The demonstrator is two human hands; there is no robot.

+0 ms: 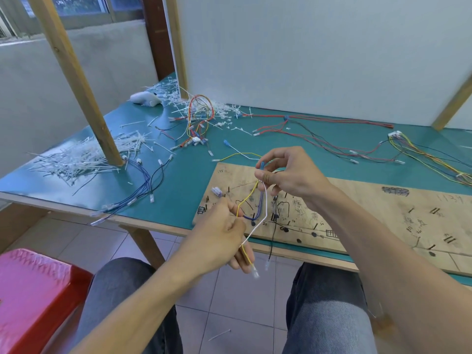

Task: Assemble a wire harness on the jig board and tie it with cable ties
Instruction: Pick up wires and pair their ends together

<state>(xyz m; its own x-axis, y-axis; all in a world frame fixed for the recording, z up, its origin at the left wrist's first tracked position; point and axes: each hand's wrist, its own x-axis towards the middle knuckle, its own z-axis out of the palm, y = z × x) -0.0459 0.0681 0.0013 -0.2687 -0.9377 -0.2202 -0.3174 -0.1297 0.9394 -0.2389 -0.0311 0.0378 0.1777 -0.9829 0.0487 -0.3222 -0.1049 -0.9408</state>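
Head view: both hands pinch the wires (265,209), right hand (286,172) above, left hand (221,227) below, strung steeply over the jig board (383,213) at its left end.

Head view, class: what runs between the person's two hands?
In the head view, a yellow wire and a white wire run from the right hand down to the left hand.

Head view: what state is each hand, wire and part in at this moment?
yellow wire: slack, held between both hands.
white wire: bent, held between both hands.
left hand: grips both wires near their lower ends.
right hand: pinches their upper ends by a blue terminal.
black wire: hangs over the jig board's front edge.
jig board: flat on the table.
cable ties: loose heap on the table.
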